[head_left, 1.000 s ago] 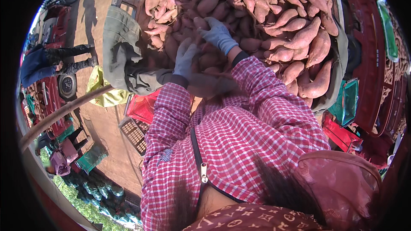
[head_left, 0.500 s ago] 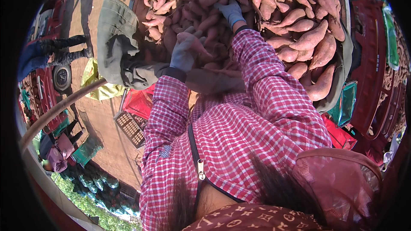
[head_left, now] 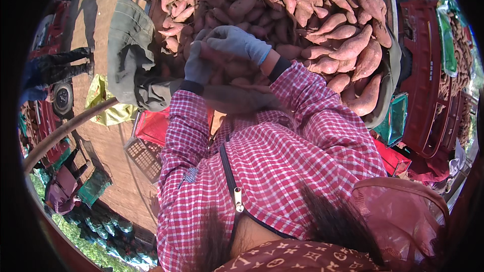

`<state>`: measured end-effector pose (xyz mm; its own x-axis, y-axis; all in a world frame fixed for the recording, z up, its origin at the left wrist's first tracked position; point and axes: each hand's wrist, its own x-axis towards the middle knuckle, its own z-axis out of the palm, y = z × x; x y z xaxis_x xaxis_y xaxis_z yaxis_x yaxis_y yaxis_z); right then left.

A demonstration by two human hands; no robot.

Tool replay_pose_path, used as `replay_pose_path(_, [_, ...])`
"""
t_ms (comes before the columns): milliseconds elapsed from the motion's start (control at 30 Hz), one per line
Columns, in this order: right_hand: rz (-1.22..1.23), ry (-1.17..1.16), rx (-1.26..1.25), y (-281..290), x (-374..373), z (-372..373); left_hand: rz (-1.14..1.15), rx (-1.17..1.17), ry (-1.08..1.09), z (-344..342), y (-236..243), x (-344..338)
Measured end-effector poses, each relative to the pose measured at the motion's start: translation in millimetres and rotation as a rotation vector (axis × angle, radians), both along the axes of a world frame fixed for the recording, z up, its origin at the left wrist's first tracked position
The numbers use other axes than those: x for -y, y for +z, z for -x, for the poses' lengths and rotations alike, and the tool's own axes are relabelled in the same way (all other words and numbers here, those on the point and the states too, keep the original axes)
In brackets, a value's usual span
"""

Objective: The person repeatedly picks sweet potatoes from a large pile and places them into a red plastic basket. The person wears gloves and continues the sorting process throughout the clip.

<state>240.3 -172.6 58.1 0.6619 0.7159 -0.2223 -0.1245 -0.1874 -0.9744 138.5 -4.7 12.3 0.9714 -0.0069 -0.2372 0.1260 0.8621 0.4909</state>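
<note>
Tuber (head_left: pixel 213 54) | left hand (head_left: pixel 197 66): clamped on it, apparently steadying | right hand (head_left: pixel 238 43): alongside, cannot tell grip | cloth (head_left: pixel 129 26): draped, presumably padding

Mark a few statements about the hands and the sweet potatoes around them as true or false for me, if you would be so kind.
1. The left hand and the right hand both wear gloves. True.
2. The left hand is empty. False: it holds a sweet potato.
3. The hands are far apart. False: they are close together.
4. The checked sleeves end in dark cuffs. True.
5. A yellow-green sack lies to the right of the sweet potato heap. False: it lies to the left.
</note>
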Motion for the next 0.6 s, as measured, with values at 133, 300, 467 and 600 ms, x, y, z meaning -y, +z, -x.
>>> replay_pose_path(133, [0.061, -0.192, 0.498, 3, 5, -39, 0.273, -0.202, 0.056, 21, -14, -11])
replay_pose_path(300, [0.381, -0.627, 1.247, -10, 35, -161, 0.346, -0.200, 0.025, 33, -66, -36])
replay_pose_path(467, [0.773, -0.500, 1.288, -93, 35, -226, -0.316, -0.431, -0.028, 9, -15, -9])
replay_pose_path(600, [0.518, -0.436, 1.267, -50, 40, -183, -0.516, -0.289, -0.165, -10, -3, -5])
